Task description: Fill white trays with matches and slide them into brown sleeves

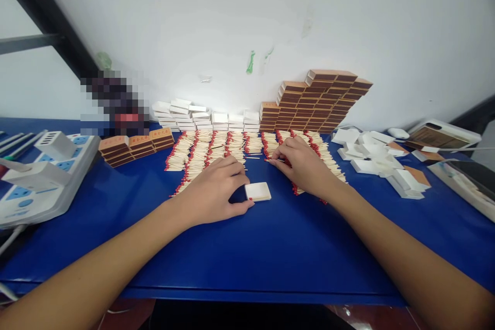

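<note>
My left hand is closed around the left end of a small white matchbox tray on the blue table, thumb at the near side and fingers at the far side. A red match head shows at the tray's near left corner. To the right, my right hand pinches a match at the edge of the match rows; a red head shows by its fingertips. Rows of loose red-tipped matches lie beyond both hands and partly beneath the right one. A few single matches lie in the gap between rows.
Stacked white trays and a tall stack of brown matchboxes line the wall. More matchboxes stand at left, beside a power strip. Loose white trays, a phone and a dark-screened device lie at right.
</note>
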Tool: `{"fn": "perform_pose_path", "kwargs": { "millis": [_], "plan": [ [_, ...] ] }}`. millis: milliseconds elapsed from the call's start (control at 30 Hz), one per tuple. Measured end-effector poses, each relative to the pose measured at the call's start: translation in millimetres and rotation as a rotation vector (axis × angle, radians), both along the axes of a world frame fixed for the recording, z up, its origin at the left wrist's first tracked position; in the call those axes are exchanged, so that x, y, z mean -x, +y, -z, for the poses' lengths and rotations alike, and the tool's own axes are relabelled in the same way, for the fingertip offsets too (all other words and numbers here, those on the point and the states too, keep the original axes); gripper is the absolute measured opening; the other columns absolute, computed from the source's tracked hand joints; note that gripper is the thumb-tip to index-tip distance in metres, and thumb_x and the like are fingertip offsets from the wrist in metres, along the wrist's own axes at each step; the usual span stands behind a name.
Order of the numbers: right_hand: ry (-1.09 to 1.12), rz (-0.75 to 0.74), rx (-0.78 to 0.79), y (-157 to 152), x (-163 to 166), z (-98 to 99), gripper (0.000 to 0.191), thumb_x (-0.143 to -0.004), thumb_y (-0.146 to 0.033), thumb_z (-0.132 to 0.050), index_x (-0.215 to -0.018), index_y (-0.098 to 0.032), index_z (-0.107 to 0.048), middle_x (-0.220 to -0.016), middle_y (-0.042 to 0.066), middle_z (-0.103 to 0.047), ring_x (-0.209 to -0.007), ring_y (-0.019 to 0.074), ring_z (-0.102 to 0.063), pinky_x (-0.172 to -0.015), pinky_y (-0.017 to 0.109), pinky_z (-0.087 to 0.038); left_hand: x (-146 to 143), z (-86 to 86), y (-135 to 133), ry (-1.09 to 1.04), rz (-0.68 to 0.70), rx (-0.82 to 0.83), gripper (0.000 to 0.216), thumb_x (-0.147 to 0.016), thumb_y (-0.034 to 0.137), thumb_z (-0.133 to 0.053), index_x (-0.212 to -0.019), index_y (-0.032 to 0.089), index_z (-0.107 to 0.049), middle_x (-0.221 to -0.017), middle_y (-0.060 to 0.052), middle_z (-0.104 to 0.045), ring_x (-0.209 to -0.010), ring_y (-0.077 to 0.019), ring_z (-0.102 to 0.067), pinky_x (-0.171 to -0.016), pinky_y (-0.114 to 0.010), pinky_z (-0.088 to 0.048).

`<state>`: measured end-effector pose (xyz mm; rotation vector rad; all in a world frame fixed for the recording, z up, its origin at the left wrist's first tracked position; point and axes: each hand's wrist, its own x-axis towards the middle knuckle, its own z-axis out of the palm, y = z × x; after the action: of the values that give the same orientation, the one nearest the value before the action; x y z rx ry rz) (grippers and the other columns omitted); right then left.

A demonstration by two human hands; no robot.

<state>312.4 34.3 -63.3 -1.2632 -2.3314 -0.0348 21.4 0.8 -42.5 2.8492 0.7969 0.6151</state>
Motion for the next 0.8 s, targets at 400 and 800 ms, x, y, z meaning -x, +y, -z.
{"fn": "perform_pose_path", "kwargs": {
  "millis": [400,800],
  "plan": [
    [-0.012,-0.008,0.052,4,-2,-1.7,0.022,-0.104,-0.029,-0.064,-0.083,-0.024,-0.059,-0.093,0.010,-0.064,-0.093,0.0292,-0.057,-0.091,0.049,-0.048,1,-0.7,2,0.003,-0.007,-0.009,0.027,-0.099,0.042,-0.077,-0.109,0.017,-0.076,-0.111,-0.010,-0.073,-0.114,-0.0302,-0.066,-0.105,-0.048,-0.053],
    [-0.016,-0.251,0.104,-56,43,-32.9,0.017,-0.110,-0.025,-0.057,-0.096,-0.023,-0.067,-0.100,0.010,-0.069,-0.099,0.0279,-0.060,-0.086,0.043,-0.051,0,-3.3,3,0.003,-0.016,-0.007,0.022,-0.098,0.039,-0.078,-0.105,0.018,-0.075,-0.108,-0.009,-0.072,-0.110,-0.0299,-0.066,-0.101,-0.047,-0.054]
  ]
}}
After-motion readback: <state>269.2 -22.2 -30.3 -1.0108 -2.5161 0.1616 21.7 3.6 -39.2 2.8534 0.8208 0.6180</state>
